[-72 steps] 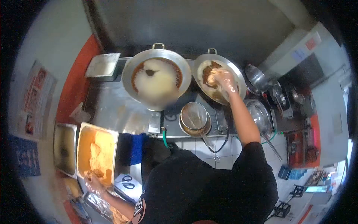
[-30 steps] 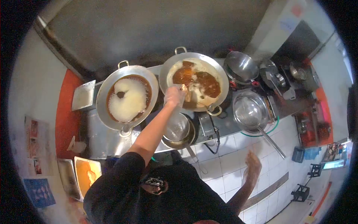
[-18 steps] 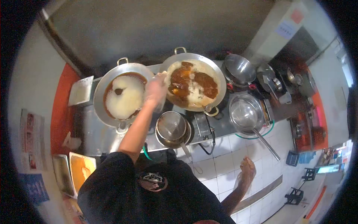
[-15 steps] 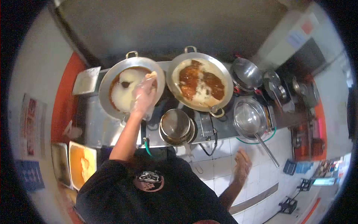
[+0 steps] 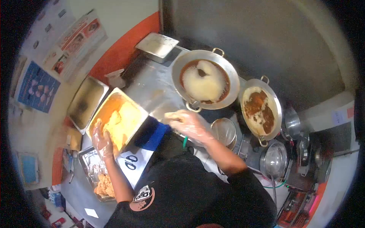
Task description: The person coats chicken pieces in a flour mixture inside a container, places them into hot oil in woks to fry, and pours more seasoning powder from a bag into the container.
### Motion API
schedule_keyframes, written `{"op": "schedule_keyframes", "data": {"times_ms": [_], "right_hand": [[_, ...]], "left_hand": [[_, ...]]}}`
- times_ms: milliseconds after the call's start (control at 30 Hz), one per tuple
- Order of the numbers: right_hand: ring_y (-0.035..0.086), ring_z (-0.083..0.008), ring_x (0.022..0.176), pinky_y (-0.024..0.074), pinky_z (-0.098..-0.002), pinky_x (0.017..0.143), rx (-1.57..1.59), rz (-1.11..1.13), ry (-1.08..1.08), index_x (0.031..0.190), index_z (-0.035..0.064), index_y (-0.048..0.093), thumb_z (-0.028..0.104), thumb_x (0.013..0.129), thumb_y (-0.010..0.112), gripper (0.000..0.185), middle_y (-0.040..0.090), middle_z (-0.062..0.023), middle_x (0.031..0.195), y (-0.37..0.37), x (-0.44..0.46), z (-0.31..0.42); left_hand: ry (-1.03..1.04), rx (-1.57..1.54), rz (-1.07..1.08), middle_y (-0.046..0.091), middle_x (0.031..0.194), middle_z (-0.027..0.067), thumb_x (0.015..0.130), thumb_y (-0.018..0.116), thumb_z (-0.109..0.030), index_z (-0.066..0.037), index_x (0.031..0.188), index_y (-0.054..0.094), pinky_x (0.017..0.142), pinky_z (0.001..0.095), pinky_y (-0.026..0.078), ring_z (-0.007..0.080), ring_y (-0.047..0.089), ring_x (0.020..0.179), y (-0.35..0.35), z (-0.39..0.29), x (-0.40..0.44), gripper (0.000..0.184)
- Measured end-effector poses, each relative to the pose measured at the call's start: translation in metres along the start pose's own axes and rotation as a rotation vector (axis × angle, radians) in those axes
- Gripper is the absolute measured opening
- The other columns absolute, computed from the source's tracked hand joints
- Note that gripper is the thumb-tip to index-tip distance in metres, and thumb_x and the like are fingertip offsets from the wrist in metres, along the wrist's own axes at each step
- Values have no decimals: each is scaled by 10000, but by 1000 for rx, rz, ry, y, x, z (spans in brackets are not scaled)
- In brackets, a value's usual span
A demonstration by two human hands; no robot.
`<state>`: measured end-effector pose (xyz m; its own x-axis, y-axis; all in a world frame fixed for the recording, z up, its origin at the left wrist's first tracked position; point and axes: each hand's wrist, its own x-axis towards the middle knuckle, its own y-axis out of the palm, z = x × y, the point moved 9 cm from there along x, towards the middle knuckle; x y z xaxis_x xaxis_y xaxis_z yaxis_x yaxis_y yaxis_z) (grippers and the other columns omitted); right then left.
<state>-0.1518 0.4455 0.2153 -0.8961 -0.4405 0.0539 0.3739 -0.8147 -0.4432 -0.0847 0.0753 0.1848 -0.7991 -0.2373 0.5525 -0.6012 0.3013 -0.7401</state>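
Note:
Gloved and coated with batter, my left hand (image 5: 102, 141) is at the near left part of the steel tray (image 5: 137, 123) of orange batter, its thumb and fingers apart. Pale chunks (image 5: 114, 123) lie in that batter. My right hand (image 5: 188, 123), in a clear glove, hangs between the tray and the left wok (image 5: 178, 81). Its fingertips look yellowish and are smeared by motion, so whether they hold anything is unclear. Pale foam covers much of the dark oil in the left wok. In the right wok (image 5: 279, 114), brown oil shows through patches of foam.
An empty-looking steel tray (image 5: 81, 98) stands beside the batter tray. Nearer lies a foil-lined tray (image 5: 86, 161) with fried pieces (image 5: 104, 186). A round strainer (image 5: 223, 131) is below the woks, another strainer (image 5: 274, 159) farther right. A lidded steel container (image 5: 156, 43) stands at the back.
The view has swung left. My left hand has left the left wok for the batter tray. My right hand has come up from over the floor to between tray and wok.

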Motion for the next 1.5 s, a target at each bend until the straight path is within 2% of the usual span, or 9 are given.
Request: {"op": "schedule_keyframes", "data": {"times_ms": [267, 300, 500, 633, 800, 933, 1100, 1300, 1500], "right_hand": [[682, -287, 915, 539, -373, 838, 322, 45, -62, 1174, 64, 704, 164, 865, 648, 330, 713, -151, 1011, 222, 149, -2], [686, -277, 931, 538, -357, 847, 418, 96, 147, 1201, 66, 691, 136, 855, 632, 357, 716, -157, 1044, 243, 159, -24], [659, -350, 1100, 519, -391, 940, -304, 188, -53, 1245, 13, 631, 107, 791, 580, 466, 676, -242, 1185, 307, 236, -52], [611, -392, 1182, 498, -407, 991, -399, 376, 230, 1198, -47, 625, 283, 681, 702, 619, 639, -287, 1229, 384, 275, -121], [664, -323, 1068, 523, -391, 922, -339, 110, 244, 1174, -37, 643, 302, 683, 754, 608, 685, -234, 1147, 417, 267, -156], [678, -239, 990, 528, -341, 869, -205, 590, 197, 1126, 20, 689, 222, 715, 760, 464, 714, -165, 1086, 398, 253, -142], [699, -263, 868, 546, -375, 786, 24, 312, 319, 1033, 11, 719, 113, 686, 782, 367, 737, -142, 972, 331, 252, -158], [644, -332, 1138, 538, -418, 923, -917, 628, -39, 1176, 83, 673, 317, 666, 766, 569, 663, -209, 1208, 352, 233, -72], [542, -335, 1291, 435, -406, 1078, -724, 536, 99, 1392, 88, 536, 361, 741, 698, 724, 575, -211, 1366, 351, 246, -112]], "left_hand": [[-344, -125, 104, 633, 1316, 181, 814, 598, -72, -83, 1330, 615, 1083, 425, 441, 355, 587, 1229, -3, 145, -33, 516], [-288, -169, 54, 633, 1316, 182, 814, 590, -75, -80, 1325, 615, 1083, 427, 441, 355, 585, 1233, -8, 144, -32, 512], [-376, 33, 287, 677, 1206, 172, 855, 596, -196, -38, 1234, 629, 987, 445, 503, 342, 641, 1129, 60, 166, -20, 412], [-401, 438, 524, 716, 968, 161, 852, 534, -175, 10, 1060, 661, 866, 439, 533, 295, 684, 950, 131, 192, -33, 305], [-377, 573, 425, 695, 949, 113, 889, 506, -228, -35, 947, 681, 848, 404, 524, 273, 668, 965, 176, 206, -53, 268], [-467, 395, 475, 734, 899, 148, 822, 608, -126, -53, 865, 755, 787, 410, 567, 319, 711, 846, 163, 206, -50, 169], [-464, 22, 506, 657, 1152, 229, 846, 617, -114, -7, 1130, 647, 961, 432, 510, 385, 627, 1100, 131, 171, -20, 305], [-675, -26, 426, 609, 1284, 249, 833, 660, -126, -14, 1260, 608, 1020, 429, 481, 388, 581, 1202, 163, 193, -45, 445], [-762, -187, 384, 636, 1242, 241, 824, 681, -234, -21, 1219, 652, 986, 443, 491, 379, 595, 1183, 140, 197, -30, 450]]}}
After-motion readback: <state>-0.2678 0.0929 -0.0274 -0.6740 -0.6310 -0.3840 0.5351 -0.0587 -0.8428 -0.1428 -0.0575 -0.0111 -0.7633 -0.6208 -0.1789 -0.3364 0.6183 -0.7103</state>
